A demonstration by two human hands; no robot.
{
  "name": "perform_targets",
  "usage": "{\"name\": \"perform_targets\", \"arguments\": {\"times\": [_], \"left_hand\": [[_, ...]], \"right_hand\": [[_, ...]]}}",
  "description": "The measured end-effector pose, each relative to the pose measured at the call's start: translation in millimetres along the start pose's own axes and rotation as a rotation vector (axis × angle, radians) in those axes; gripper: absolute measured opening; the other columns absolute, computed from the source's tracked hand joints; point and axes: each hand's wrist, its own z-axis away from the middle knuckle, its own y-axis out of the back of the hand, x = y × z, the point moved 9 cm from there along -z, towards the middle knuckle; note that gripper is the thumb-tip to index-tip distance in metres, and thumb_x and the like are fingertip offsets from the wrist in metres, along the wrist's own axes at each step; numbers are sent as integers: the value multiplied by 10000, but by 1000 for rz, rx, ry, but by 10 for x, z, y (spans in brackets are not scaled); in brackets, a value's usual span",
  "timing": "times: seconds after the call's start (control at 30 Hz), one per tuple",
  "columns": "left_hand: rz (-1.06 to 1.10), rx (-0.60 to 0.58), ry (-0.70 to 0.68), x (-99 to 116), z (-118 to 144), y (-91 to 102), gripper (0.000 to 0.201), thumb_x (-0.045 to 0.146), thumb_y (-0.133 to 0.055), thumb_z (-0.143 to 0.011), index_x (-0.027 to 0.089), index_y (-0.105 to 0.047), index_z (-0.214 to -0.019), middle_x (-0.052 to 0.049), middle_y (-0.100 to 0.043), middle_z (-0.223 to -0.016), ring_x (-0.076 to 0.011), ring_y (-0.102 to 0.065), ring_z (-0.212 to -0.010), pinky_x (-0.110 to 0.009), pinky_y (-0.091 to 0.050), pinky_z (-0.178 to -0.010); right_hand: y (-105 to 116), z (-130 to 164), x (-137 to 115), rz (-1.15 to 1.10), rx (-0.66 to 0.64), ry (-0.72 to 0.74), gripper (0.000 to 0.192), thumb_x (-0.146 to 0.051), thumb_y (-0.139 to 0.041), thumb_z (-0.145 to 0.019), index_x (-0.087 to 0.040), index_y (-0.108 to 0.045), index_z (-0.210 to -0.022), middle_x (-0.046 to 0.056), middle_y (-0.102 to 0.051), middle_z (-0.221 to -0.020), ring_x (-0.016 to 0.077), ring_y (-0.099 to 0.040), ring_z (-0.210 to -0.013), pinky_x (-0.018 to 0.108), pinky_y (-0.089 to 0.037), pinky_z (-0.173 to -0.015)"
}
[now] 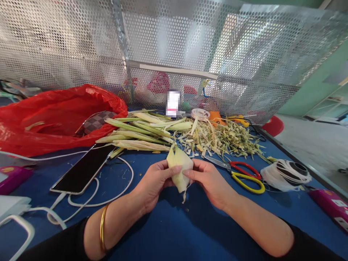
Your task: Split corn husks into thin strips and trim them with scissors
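Between my two hands is a pale yellow-green corn husk bundle, pointed at the top, with a thin tail hanging from its lower end. My left hand grips its left side, the thumb lying across the front. On the other side my right hand pinches it, thumb in front and fingers behind. Just beyond it lie long green-white husk strips and a heap of dry plant scraps. Scissors with red and yellow handles rest to the right of my right hand.
A white string spool and a purple packet are at right. To the left are a black-screened phone, a white cable and a red plastic bag. A tape roll sits before the perforated metal screen.
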Motion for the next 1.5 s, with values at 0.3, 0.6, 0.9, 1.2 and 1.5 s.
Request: {"name": "perform_targets", "arguments": {"times": [0.3,0.6,0.9,1.2,1.5], "left_hand": [[-20,-26,-11,-22,-3,-24,275,246,-693,-742,89,-693,-967,-114,-734,-847,-197,-689,-713,-303,-536,-745],[-8,34,-8,-41,-35,57,315,256,-688,-744,96,-672,-1015,-109,-723,-878,-160,-660,-652,-277,-532,-681],[-95,-9,-29,-5,-13,28,312,254,-713,-715,131,-680,-1000,-87,-711,-886,-150,-655,-707,-228,-490,-651],[-281,308,-268,263,50,273,332,427,-658,-742,140,-644,-908,-50,-653,-853,-144,-593,-731,-230,-467,-624],[-1032,-51,-770,873,423,-397,352,345,-745,-666,211,-686,-986,-43,-682,-990,-214,-571,-989,-298,-404,-911]], "right_hand": [[-56,-12,82,-60,-65,-58,220,-328,-707,-741,-166,-695,-889,28,-648,-784,144,-570,-724,290,-456,-700],[-113,22,70,-74,-126,-100,224,-313,-733,-718,-152,-687,-868,25,-660,-784,123,-572,-701,268,-434,-705],[-119,32,-20,9,-96,-40,254,-273,-723,-701,-133,-666,-905,26,-649,-786,133,-567,-723,263,-439,-683],[150,30,-372,124,140,258,157,-276,-625,-784,-162,-592,-887,8,-631,-730,142,-573,-694,256,-446,-648],[-333,352,-603,551,-513,246,102,-223,-566,-838,-148,-598,-777,-28,-528,-652,91,-490,-610,215,-391,-591]]}}
